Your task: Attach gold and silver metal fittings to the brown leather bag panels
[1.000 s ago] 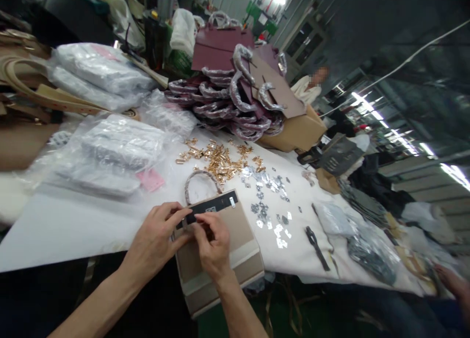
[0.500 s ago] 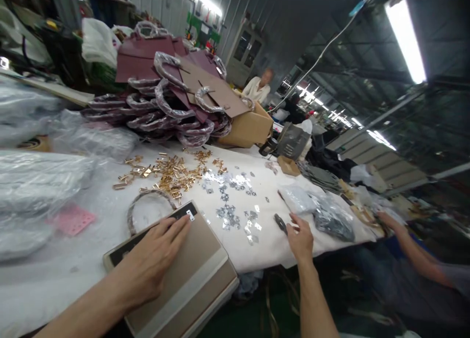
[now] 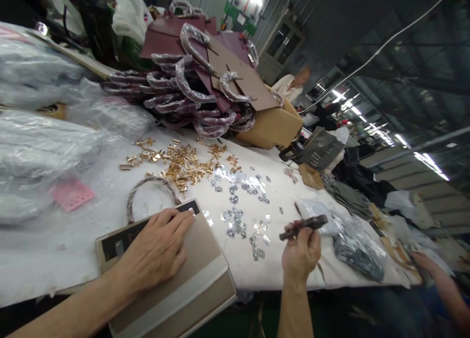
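My left hand point(image 3: 156, 252) lies flat with fingers stretched out on a tan handbag point(image 3: 191, 289) that rests at the near edge of the white table point(image 3: 55, 250). The bag has a black strip along its top and a wrapped handle point(image 3: 147, 183) lying behind it. My right hand point(image 3: 301, 250) is raised over the table edge, its fingers closed on a dark, narrow tool point(image 3: 304, 226) that points right. Between the hands lie several small silver metal plates point(image 3: 238, 215).
Gold metal fittings point(image 3: 176, 164) are scattered mid-table. Maroon bags with wrapped handles point(image 3: 198, 88) are stacked on a cardboard box point(image 3: 273, 127) behind. Plastic-wrapped bundles point(image 3: 40, 147) fill the left. Dark packets point(image 3: 352, 245) lie right. Another person's arm point(image 3: 436, 284) reaches in at far right.
My right hand left the bag, reached right to the tool on the table and has lifted it. My left hand went from pinching at the black strip to lying flat on the bag.
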